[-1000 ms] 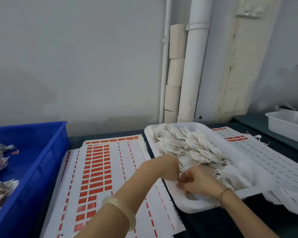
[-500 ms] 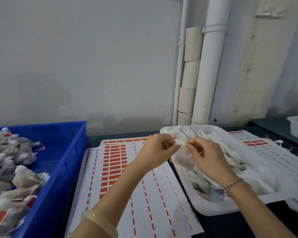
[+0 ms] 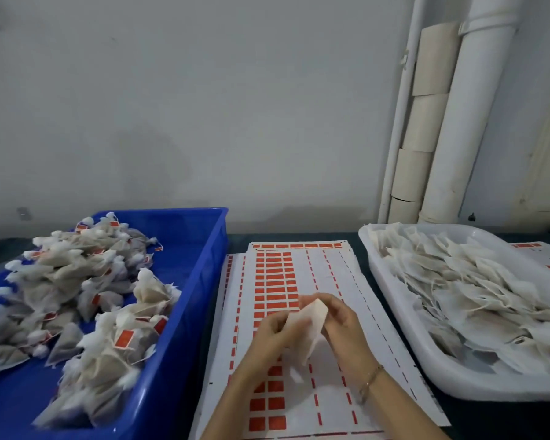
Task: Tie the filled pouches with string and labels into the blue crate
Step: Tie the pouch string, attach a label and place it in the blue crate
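Note:
My left hand (image 3: 272, 336) and my right hand (image 3: 343, 328) together hold one white filled pouch (image 3: 308, 325) above the label sheets (image 3: 302, 274), which carry rows of red labels. Fingers of both hands curl round the pouch. The blue crate (image 3: 200, 258) on the left holds several tied pouches (image 3: 86, 290) with red labels on strings. A white tray (image 3: 394, 300) on the right is heaped with untied white pouches (image 3: 470, 287).
The dark table runs up to a grey wall. White pipes (image 3: 458, 122) and stacked cardboard rolls (image 3: 419, 128) stand at the back right behind the tray. More label sheets (image 3: 546, 252) lie under the tray's far side.
Both hands lifted a pouch out of the white tray and carried it left, over the label sheets. The view has swung left, showing more of the blue crate.

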`<state>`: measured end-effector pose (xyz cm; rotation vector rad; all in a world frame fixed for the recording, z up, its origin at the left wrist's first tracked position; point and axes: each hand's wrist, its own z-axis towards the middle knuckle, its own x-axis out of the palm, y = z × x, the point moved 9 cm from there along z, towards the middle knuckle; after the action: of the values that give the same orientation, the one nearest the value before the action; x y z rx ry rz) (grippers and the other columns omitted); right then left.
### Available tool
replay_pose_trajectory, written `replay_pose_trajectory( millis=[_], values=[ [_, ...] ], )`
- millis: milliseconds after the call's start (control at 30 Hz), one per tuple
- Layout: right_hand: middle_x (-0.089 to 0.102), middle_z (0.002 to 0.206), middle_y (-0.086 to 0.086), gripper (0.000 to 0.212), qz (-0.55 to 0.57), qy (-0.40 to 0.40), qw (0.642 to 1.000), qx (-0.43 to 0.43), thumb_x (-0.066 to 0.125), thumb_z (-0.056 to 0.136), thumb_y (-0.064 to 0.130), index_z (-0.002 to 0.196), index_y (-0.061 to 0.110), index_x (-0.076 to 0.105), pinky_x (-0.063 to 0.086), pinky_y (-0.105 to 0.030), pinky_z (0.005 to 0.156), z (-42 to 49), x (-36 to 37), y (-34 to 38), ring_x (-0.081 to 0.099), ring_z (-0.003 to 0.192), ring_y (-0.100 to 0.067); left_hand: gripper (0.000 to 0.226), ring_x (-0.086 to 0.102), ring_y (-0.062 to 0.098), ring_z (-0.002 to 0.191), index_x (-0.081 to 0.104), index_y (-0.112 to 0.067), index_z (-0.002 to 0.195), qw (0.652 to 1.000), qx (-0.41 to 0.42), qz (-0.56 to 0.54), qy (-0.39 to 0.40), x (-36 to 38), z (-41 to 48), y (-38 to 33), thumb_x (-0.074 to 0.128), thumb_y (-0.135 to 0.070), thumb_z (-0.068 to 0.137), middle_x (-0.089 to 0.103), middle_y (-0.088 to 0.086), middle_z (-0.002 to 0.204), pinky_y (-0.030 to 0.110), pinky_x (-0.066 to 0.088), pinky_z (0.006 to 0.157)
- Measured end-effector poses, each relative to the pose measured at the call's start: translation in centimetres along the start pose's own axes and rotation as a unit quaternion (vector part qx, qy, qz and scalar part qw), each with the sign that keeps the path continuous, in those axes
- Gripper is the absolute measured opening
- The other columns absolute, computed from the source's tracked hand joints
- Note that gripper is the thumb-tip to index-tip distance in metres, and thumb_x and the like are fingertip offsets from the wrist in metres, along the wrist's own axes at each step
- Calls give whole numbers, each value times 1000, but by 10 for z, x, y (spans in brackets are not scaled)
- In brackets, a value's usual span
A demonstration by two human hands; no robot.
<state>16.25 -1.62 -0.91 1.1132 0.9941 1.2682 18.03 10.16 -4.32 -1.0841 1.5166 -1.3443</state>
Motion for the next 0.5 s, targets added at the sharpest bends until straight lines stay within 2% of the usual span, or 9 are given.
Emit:
replay_pose_trajectory(
  millis=[67, 167, 200, 300, 367, 433, 500],
  values=[
    [71, 100, 8, 23, 32, -15, 998, 53, 50, 97, 18, 99, 24, 72, 56, -25, 74, 4, -1, -22, 66, 97, -15, 22, 70, 12, 76, 70, -22, 90, 998, 28, 16, -55, -12, -1, 11, 68, -42, 81, 73, -2, 85, 17, 52, 56],
    [72, 101, -8, 26, 141, -57, 978, 144, 48, 97, 30, 107, 18, 69, 56, -33, 77, 9, -9, -49, 68, 91, -25, 11, 68, 14, 74, 65, -21, 90, 990, 54, 2, -130, -22, 1, 12, 68, -30, 84, 71, -4, 83, 14, 49, 54],
    [72, 98, -10, 29, 153, -66, 973, 157, 47, 97, 33, 108, 16, 68, 56, -34, 74, 11, -11, -54, 68, 89, -27, 11, 67, 16, 76, 63, -23, 90, 985, 59, 15, -162, -26, 1, 11, 70, -29, 83, 69, -6, 85, 12, 48, 53],
    [73, 92, -6, 34, 119, -65, 980, 148, 51, 91, 44, 105, 18, 67, 55, -30, 69, 14, -15, -56, 68, 88, -28, 31, 63, 16, 84, 58, -24, 103, 971, 64, 21, -229, -35, -2, 19, 75, -31, 78, 63, -7, 97, 8, 48, 53],
    [74, 88, -1, 32, 89, -64, 986, 127, 62, 81, 47, 102, 22, 67, 55, -27, 69, 13, -17, -55, 70, 84, -24, 36, 63, 16, 88, 56, -25, 107, 971, 57, 23, -230, -34, -3, 20, 75, -33, 77, 61, -9, 101, 12, 52, 57],
    [74, 85, 2, 34, 53, -62, 992, 99, 72, 70, 44, 98, 24, 69, 55, -23, 66, 12, -19, -54, 70, 78, -19, 26, 66, 17, 86, 60, -24, 102, 978, 74, -9, -197, -33, 1, 20, 73, -30, 80, 66, -7, 97, 18, 55, 63],
    [73, 83, 2, 27, 14, -49, 997, 66, 76, 70, 34, 94, 23, 71, 55, -22, 66, 12, -19, -52, 69, 76, -18, 12, 69, 16, 81, 64, -21, 92, 982, 93, -34, -163, -29, -3, 14, 70, -24, 83, 71, -3, 88, 22, 56, 64]
  ],
)
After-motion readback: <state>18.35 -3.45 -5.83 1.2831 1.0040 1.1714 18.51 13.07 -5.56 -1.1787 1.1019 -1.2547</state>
